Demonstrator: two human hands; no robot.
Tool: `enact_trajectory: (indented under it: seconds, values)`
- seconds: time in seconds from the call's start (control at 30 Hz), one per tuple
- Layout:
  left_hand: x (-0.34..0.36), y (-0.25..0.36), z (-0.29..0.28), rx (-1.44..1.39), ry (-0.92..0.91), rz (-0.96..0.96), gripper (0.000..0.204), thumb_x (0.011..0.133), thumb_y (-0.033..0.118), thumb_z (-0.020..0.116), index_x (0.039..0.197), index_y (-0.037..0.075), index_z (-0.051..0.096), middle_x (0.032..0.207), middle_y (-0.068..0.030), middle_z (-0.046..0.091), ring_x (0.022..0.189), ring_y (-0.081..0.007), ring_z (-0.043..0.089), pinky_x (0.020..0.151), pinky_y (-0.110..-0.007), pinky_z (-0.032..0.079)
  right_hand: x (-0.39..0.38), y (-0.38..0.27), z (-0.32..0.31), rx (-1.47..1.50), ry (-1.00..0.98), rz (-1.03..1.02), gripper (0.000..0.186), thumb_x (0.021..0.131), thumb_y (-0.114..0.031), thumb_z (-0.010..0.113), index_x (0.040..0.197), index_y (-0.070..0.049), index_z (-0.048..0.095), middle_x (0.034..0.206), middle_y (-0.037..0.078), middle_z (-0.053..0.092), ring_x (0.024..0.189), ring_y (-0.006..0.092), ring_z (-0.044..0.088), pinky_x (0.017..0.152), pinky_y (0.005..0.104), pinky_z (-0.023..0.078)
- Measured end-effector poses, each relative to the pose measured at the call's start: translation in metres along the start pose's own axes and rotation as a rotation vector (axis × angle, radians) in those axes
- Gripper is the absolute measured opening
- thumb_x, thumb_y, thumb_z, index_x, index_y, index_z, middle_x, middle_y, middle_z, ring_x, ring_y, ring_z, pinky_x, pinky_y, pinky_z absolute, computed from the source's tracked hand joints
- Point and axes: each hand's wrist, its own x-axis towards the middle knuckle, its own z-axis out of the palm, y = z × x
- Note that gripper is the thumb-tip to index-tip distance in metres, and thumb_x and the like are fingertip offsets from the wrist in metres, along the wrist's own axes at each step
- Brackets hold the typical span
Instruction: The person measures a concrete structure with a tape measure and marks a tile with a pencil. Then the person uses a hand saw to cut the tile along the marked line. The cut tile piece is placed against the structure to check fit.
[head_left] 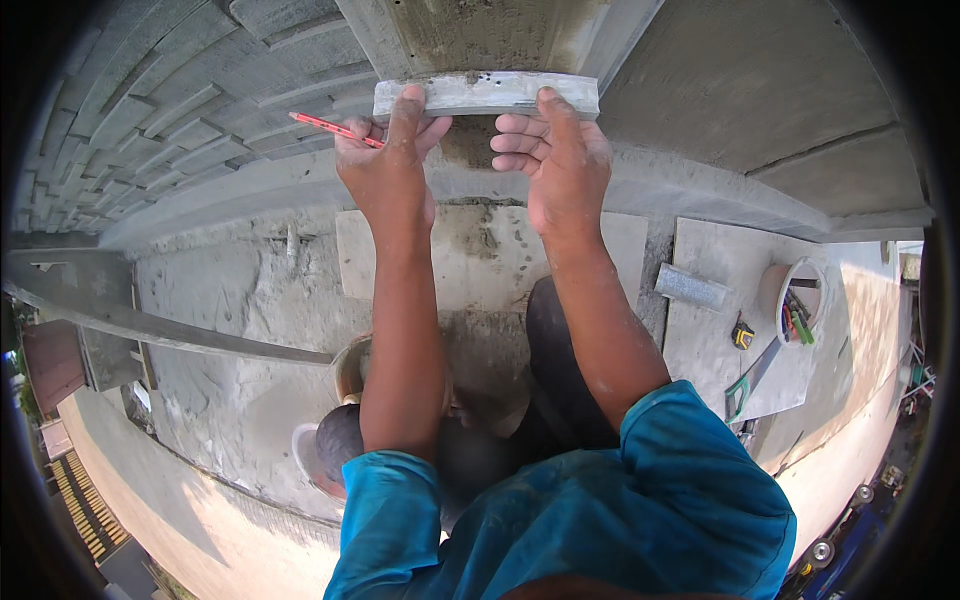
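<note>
Head view — left hand point(388, 165) grasps a pale bar point(485, 92) and a red pencil point(325, 125) — right hand point(565, 165) grasps the bar farther right

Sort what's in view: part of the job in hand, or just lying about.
In use, it seems:
pale strip, held by left hand and right hand
red pencil, in left hand

Lying about:
tape measure
green-handled saw
bucket of tools
grey speckled piece

Passable gap at 12 o'clock between left hand point(395, 150) and right hand point(568, 165), running down between forearms. Pale strip point(485, 95) blocks its top; red pencil point(335, 128) juts at 11. Long plank point(200, 337) bars 9; bucket point(770, 300), saw point(757, 376) obstruct 3–4.
</note>
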Motion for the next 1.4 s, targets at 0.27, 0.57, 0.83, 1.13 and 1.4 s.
enact_trajectory:
  seconds: [0.27, 0.57, 0.83, 1.13, 1.4]
  values:
    - [0.0, -0.024, -0.013, 0.006, 0.041, -0.215, 0.045, 0.087, 0.002, 0.078, 0.1, 0.007, 0.035, 0.107, -0.0232, 0.061, 0.087, -0.034, 0.073, 0.075, -0.041, 0.068, 0.004, 0.024, -0.022, -0.061, 0.085, 0.104, 0.033, 0.098, -0.023, 0.065, 0.106, 0.009, 0.063, 0.083, 0.02, 0.072, 0.064, 0.022, 0.071, 0.053, 0.0305, 0.058]
    - [0.006, 0.07, 0.037, 0.0, -0.102, 0.05, 0.043, 0.087, 0.003, 0.076, 0.102, 0.0, 0.036, 0.11, -0.0274, 0.062, 0.088, -0.0361, 0.073, 0.077, -0.041, 0.068, 0.001, -0.053, 0.032, 0.067, -0.063, -0.028, 0.034, 0.096, -0.022, 0.067, 0.103, 0.011, 0.062, 0.081, 0.021, 0.07, 0.061, 0.0229, 0.07, 0.056, 0.0308, 0.06]
    - [0.005, 0.119, 0.068, -0.06, -0.124, 0.131, 0.044, 0.088, 0.0, 0.075, 0.112, -0.011, 0.039, 0.11, -0.027, 0.062, 0.093, -0.036, 0.072, 0.08, -0.042, 0.068, 0.0, -0.103, 0.064, 0.07, -0.166, -0.175, 0.036, 0.095, -0.021, 0.066, 0.105, 0.014, 0.062, 0.081, 0.02, 0.07, 0.062, 0.0225, 0.07, 0.055, 0.0313, 0.06]
    - [0.02, 0.164, 0.091, -0.183, -0.175, 0.237, 0.043, 0.086, -0.003, 0.075, 0.11, -0.016, 0.041, 0.104, -0.0296, 0.062, 0.081, -0.0368, 0.074, 0.07, -0.039, 0.07, 0.0, -0.137, 0.095, 0.063, -0.246, -0.242, 0.044, 0.096, -0.03, 0.07, 0.111, 0.01, 0.058, 0.085, 0.02, 0.07, 0.067, 0.0241, 0.072, 0.059, 0.034, 0.063]
    - [0.032, 0.166, 0.082, -0.148, -0.167, 0.218, 0.048, 0.085, -0.002, 0.076, 0.113, -0.015, 0.04, 0.104, -0.0271, 0.062, 0.083, -0.0347, 0.074, 0.068, -0.038, 0.069, -0.003, -0.142, 0.109, 0.094, -0.241, -0.251, 0.037, 0.097, -0.024, 0.066, 0.102, 0.012, 0.063, 0.079, 0.02, 0.07, 0.059, 0.0223, 0.069, 0.054, 0.0308, 0.061]
